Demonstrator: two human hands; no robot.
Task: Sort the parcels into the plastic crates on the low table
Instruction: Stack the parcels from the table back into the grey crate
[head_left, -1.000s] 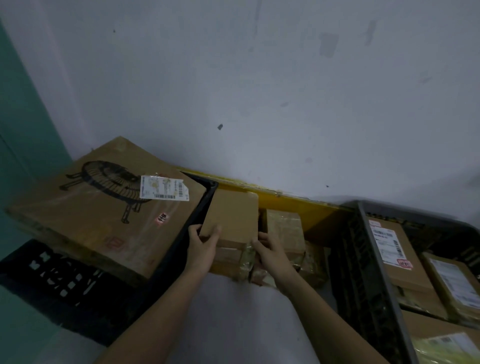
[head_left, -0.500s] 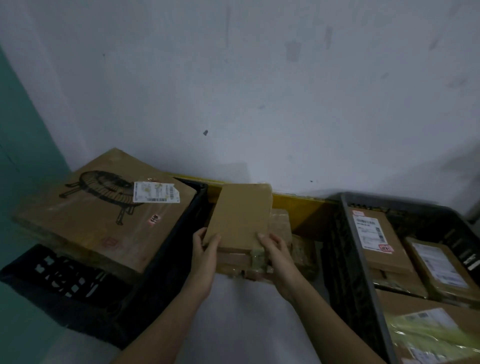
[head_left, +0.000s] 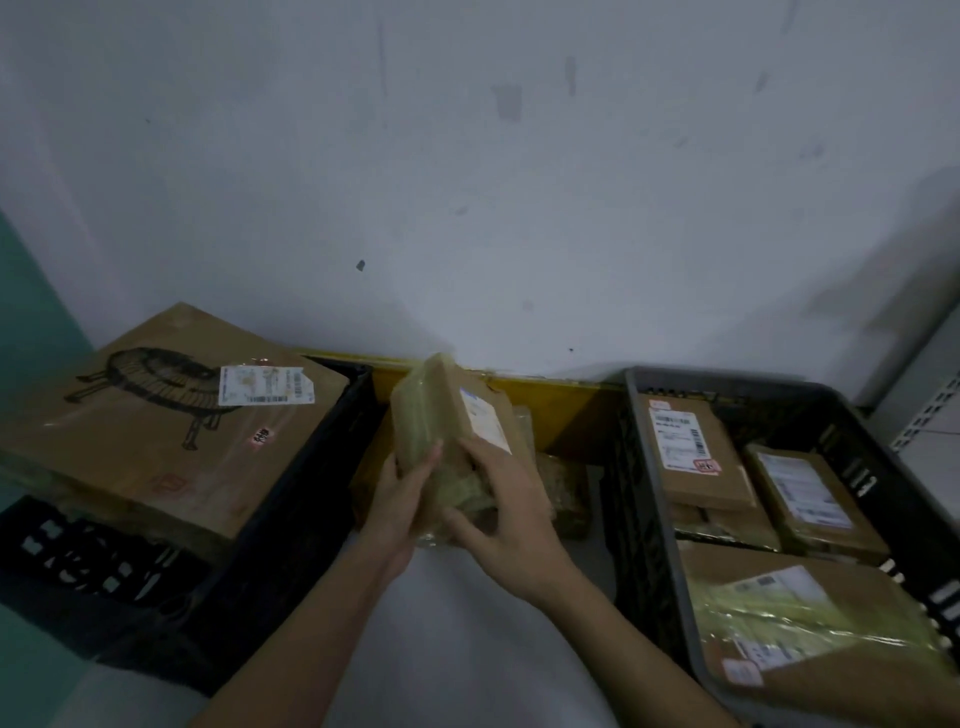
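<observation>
A small brown taped parcel (head_left: 441, 415) with a white label is held up on edge between the two crates. My left hand (head_left: 402, 493) grips its left side and my right hand (head_left: 498, 499) holds its lower right side. More small parcels (head_left: 563, 483) lie behind and under it against a yellow board (head_left: 561, 410). The black crate (head_left: 291, 499) on the left carries a big flat cardboard box (head_left: 171, 421) with a printed drawing. The grey crate (head_left: 654, 499) on the right holds several labelled parcels (head_left: 696, 452).
A white wall rises directly behind the crates. A teal wall stands at the far left. The white tabletop (head_left: 457, 639) shows between the crates, under my forearms. A metal shelf post (head_left: 930, 415) is at the far right edge.
Both hands lifted the small parcel off the pile and turned it up on edge, so its white label now faces me. The view shifted slightly left.
</observation>
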